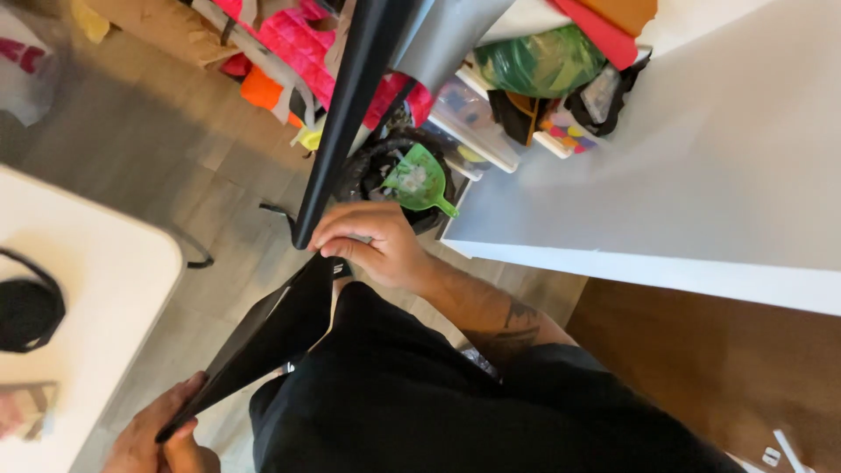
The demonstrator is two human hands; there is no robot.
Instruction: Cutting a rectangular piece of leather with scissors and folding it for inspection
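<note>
My right hand (372,245) is closed around the upper edge of a flat black panel (272,337), close to the foot of a black table leg (355,96). My left hand (162,434) grips the lower corner of the same panel, at the bottom left. The panel slants from upper right to lower left across my lap, seen nearly edge-on. My dark clothing (455,394) fills the bottom middle.
A white table (727,175) stands at right, with bags and boxes of coloured fabric (543,61) behind it. A black bin (385,171) holds a green dustpan (419,180). At left a second white table (96,289) carries a black round object (26,311). Wood floor lies between.
</note>
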